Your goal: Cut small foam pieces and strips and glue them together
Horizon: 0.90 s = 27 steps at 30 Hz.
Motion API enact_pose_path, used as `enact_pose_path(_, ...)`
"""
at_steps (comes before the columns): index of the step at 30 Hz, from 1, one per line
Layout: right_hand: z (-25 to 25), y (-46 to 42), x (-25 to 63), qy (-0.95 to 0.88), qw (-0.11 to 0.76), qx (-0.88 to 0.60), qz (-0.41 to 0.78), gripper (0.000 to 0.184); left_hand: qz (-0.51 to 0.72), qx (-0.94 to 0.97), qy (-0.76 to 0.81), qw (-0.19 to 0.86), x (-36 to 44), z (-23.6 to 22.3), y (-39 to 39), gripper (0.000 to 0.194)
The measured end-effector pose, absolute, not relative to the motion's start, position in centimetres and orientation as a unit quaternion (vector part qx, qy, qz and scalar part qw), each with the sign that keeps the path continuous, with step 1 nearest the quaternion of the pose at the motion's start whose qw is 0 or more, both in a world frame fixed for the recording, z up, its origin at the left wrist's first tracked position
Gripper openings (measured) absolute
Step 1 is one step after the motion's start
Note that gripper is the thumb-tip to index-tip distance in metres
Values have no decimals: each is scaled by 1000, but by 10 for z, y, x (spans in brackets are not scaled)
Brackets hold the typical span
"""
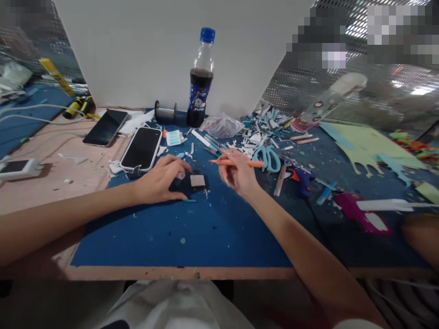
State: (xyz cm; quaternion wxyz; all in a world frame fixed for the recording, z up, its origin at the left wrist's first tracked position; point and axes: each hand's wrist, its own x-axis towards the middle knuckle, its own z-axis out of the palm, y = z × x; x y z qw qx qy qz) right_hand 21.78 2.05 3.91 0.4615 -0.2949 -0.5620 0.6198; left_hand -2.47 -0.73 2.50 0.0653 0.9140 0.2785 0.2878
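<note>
My right hand (238, 172) is closed around an orange pencil (224, 162), held nearly level above the blue mat (206, 237), its reddish tip pointing left. My left hand (163, 180) rests on the mat, thumb and fingers apart. Close to its fingertips lies a small pale square piece (197, 181) with a dark edge. By the left thumb is a thin teal sliver (190, 200). Whether the curled left fingers touch something small is hard to make out. Light blue scissors (272, 160) lie just beyond my right hand.
A cola bottle (200, 82) stands at the back beside a spool (165, 112). Two phones, a white-framed one (141, 148) and a dark one (105, 128), lie left. Paper scraps (264, 125) pile up behind; a glue gun (302, 182) and purple sheet (356, 212) lie right.
</note>
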Motion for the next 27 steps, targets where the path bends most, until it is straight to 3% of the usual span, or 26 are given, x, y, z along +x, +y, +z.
enact_pose_path(14, 28, 2, 192, -659, 385, -339, 550, 26, 223, 894, 317, 228, -31, 31, -1, 38)
enact_pose_path(27, 26, 3, 191, -687, 375, -331, 527, 29, 235, 897, 317, 198, -31, 28, 0, 51)
